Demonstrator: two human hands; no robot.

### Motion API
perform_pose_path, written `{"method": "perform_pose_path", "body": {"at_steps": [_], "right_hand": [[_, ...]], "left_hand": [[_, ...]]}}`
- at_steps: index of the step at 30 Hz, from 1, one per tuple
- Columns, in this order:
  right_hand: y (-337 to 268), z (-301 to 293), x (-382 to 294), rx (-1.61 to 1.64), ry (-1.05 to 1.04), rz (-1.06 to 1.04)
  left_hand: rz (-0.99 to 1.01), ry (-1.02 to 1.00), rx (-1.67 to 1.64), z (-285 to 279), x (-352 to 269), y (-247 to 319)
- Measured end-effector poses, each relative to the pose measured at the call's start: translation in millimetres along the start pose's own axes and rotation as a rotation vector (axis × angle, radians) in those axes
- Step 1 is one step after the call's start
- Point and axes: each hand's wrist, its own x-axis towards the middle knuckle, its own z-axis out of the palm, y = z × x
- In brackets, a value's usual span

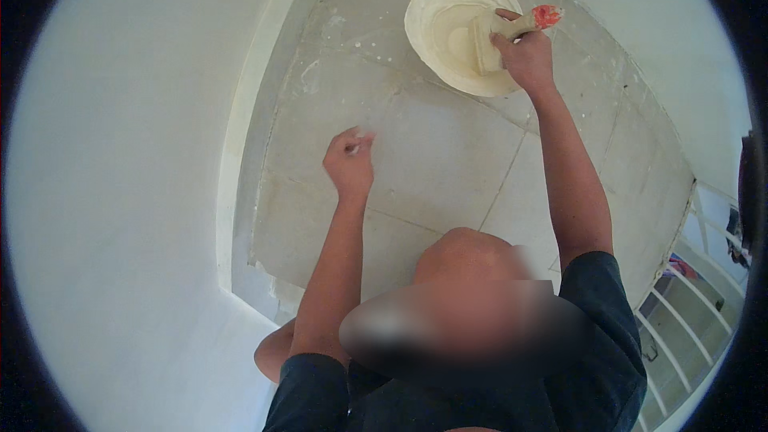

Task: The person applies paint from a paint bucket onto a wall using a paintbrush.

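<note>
My right hand (528, 60) grips a wide paintbrush (510, 29) coated in cream paint, its handle end red and smeared. The bristles are angled into a round tub (420, 24) of cream-coloured paint (459, 39), whose rim is thickly caked. Lower and to the left, my left hand (350, 159) is held over the floor with its fingers loosely curled. Its fingertips are blurred, so whether anything is between them cannot be made out.
Pale floor tiles (444, 138) carry paint spots and smears. A white wall (138, 162) with a skirting strip (243, 162) runs along the left. Another pale wall (654, 24) rises at the right. White metal railings (684, 312) border the lower right, beyond which lie indistinct objects.
</note>
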Motion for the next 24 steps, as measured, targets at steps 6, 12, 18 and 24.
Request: {"method": "perform_pose_path", "body": {"at_steps": [6,12,18,24], "right_hand": [[-4.7,-3.9,1.5,-0.008,0.016,-0.010],[-14.0,-1.6,-0.1,-0.037,-0.024,-0.040],[-6.5,-4.9,-1.1,-0.063,-0.006,-0.060],[-10.7,-12.1,8.2,-0.203,-0.099,-0.108]], "left_hand": [[-0.424,-0.396,-0.620,37.7,39.4,99.8],[-0.375,-0.530,-0.575,63.4,50.3,122.0],[-0.328,-0.465,-0.671,77.8,43.1,117.4],[-0.295,-0.407,-0.702,78.7,38.9,115.4]]}}
